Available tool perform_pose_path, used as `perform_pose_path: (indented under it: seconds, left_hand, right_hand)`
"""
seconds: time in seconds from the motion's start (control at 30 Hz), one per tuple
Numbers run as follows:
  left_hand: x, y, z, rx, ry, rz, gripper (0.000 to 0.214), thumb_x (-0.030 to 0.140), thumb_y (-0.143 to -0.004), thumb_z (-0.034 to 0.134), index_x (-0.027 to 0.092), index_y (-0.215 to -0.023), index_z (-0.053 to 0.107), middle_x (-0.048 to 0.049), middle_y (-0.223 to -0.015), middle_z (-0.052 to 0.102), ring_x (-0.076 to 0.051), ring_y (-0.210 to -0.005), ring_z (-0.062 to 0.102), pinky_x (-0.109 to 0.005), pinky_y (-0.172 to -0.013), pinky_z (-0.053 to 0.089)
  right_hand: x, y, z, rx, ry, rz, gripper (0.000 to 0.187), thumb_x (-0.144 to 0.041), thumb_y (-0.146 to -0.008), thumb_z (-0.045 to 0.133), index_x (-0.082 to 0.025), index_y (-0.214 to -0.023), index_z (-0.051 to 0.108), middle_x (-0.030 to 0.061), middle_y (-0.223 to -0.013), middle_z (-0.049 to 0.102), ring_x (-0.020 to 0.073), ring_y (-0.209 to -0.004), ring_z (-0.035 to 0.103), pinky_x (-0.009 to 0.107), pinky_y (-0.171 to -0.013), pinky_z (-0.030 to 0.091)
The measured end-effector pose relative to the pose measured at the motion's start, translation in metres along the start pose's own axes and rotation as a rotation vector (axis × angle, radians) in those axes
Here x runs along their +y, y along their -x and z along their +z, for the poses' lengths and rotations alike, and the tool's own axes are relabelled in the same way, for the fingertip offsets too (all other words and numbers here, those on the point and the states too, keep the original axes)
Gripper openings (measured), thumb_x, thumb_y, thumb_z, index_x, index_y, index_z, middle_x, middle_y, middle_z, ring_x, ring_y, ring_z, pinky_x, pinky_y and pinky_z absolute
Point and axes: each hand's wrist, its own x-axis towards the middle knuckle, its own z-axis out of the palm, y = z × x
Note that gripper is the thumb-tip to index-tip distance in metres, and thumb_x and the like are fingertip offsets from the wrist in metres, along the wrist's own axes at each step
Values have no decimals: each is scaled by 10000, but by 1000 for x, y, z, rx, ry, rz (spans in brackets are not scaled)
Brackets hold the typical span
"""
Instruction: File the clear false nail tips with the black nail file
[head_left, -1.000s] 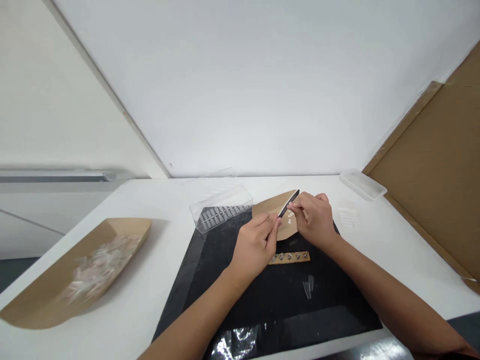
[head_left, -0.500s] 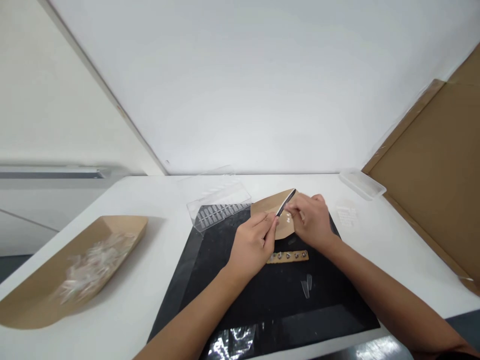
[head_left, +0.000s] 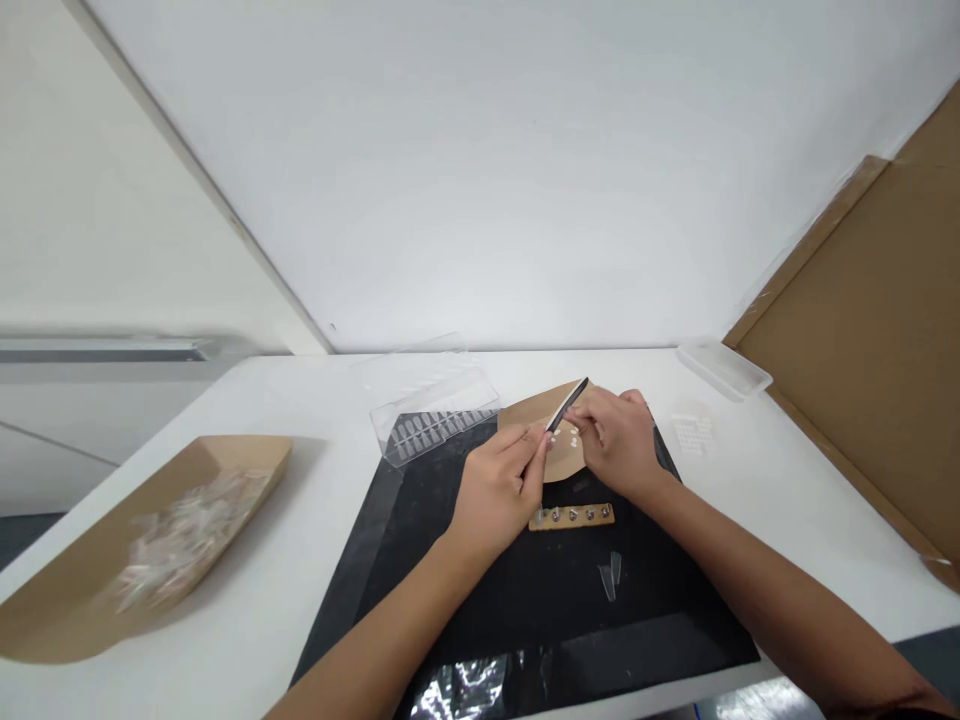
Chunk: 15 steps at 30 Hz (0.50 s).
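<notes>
A slim nail file (head_left: 568, 405), dark on one face with a pale edge, slants up and to the right between my hands. My left hand (head_left: 504, 478) pinches its lower end between thumb and fingers. My right hand (head_left: 616, 440) is closed, fingertips against the middle of the file; any small piece in them is hidden. Beneath is a brown paper tray (head_left: 536, 408) with small white pieces. A tan strip with several small metal-looking mounts (head_left: 572, 517) lies nearer on the black mat (head_left: 525, 590). Clear nail tips (head_left: 610, 577) rest to its right.
An open clear box of nail tips (head_left: 435, 425) stands at the back left. A larger brown tray (head_left: 244, 450) with clear plastic pieces is far left. At the back right are a translucent tray (head_left: 726, 370) and a pale sheet (head_left: 694, 434). Cardboard (head_left: 862, 330) borders the right side.
The view has shifted slightly. My right fingertips have moved a little along the file; my left hand keeps its pinch. The things on the mat are as before.
</notes>
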Motion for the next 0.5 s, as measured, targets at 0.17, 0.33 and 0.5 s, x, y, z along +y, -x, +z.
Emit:
perform_pose_path:
  seconds: [0.17, 0.33, 0.5]
  left_hand:
    - [4, 0, -2, 22, 5, 21, 200, 134, -1021, 569, 173, -1037, 765, -59, -886, 754, -151, -781, 722, -242, -729, 572]
    - [7, -4, -7, 78, -34, 22, 167, 137, -1019, 579, 174, -1022, 742, -50, -896, 767, -155, -798, 731, -256, -760, 573]
    - [-3, -4, -7, 133, -106, 14, 131, 156, -1004, 591, 172, -982, 719, -45, -857, 770, -169, -784, 733, -278, -769, 567]
  right_hand:
    - [0, 2, 1, -41, 5, -68, 226, -178, -1011, 526, -213, -794, 581, -22, -721, 655, 140, -623, 526, 362, -713, 264]
    - [0, -1, -7, 35, -79, -6, 233, -217, -1028, 578, -210, -796, 559, -32, -754, 699, 127, -636, 577, 351, -728, 292]
    - [0, 4, -9, 113, -169, -93, 175, -202, -1018, 630, -226, -855, 572, -36, -759, 732, 133, -673, 660, 356, -748, 329]
